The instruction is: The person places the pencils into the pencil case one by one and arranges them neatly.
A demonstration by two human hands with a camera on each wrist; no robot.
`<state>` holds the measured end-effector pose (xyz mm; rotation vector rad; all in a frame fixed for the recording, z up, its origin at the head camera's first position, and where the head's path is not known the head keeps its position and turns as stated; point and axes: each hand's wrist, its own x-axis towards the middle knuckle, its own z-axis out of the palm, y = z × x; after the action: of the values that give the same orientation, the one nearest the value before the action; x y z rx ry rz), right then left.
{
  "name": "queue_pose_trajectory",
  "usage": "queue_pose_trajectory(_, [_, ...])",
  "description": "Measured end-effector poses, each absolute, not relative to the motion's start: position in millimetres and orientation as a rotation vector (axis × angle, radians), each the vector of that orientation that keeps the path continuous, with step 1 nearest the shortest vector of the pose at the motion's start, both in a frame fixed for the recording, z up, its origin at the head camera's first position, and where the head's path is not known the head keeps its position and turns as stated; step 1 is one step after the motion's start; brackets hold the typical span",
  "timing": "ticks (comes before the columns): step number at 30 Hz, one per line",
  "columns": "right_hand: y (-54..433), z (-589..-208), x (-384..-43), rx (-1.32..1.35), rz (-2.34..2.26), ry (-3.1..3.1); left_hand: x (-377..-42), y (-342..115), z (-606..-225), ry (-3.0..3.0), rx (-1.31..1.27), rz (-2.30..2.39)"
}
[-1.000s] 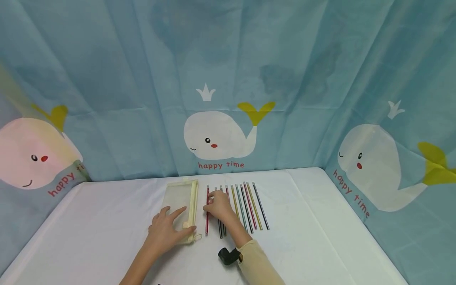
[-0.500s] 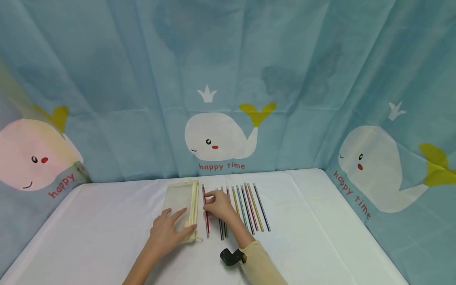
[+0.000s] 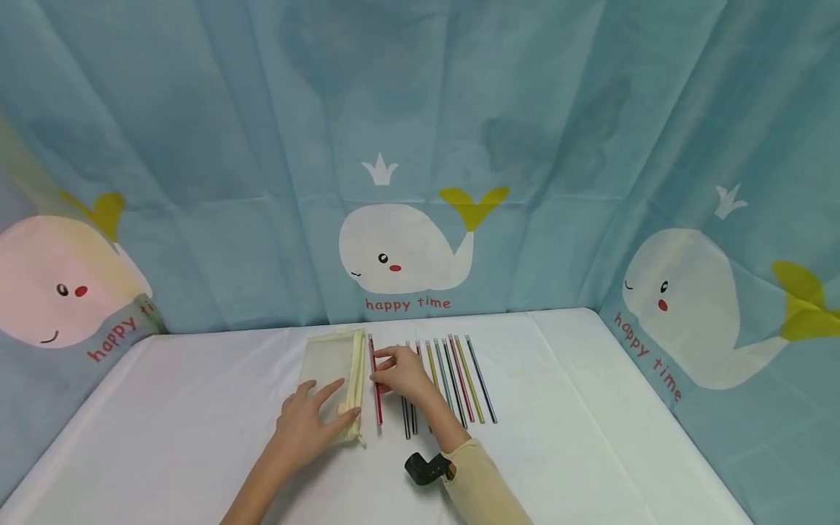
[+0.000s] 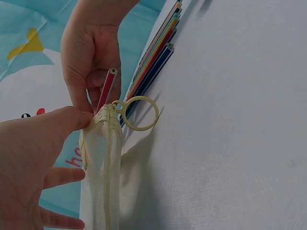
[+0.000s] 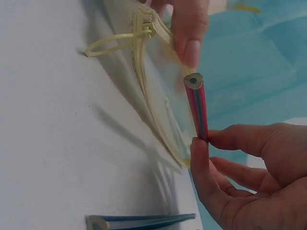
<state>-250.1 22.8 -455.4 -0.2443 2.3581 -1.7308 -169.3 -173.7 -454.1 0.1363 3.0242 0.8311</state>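
A red pencil (image 3: 375,386) is pinched between the thumb and fingers of my right hand (image 3: 400,375). In the right wrist view the pencil's flat, unsharpened end (image 5: 194,81) points toward the camera. It stands beside the zipped edge of a cream mesh pencil pouch (image 3: 328,357). My left hand (image 3: 305,430) rests on the pouch with fingers spread. Its thumb (image 4: 72,117) touches the pouch's edge near the zipper, and a cream ring pull (image 4: 139,113) hangs from that end. Several striped pencils (image 3: 462,379) lie side by side to the right, some partly hidden behind my right hand.
The white-covered table (image 3: 577,437) runs back to a blue curtain (image 3: 558,146) printed with whales. A black fitting (image 3: 425,468) sits at my right wrist, beside a beige sleeve (image 3: 488,485). A dark blue pencil (image 5: 144,222) lies near the right hand.
My right hand has shifted slightly left, bringing the red pencil from apart on the table close to the pouch's zipped edge. The left hand has hardly moved.
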Motion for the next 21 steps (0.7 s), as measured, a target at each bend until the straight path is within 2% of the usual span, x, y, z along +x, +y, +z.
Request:
queue_pose_trajectory(15, [9,-461,-252,-0.277,-1.744,2.352,-165,-172,-462,3.091,0.139,0.978])
queue_pose_trajectory(21, [4,-462,-256,-0.256,-1.752,2.356,-163,-169,-461,3.113,0.055,0.854])
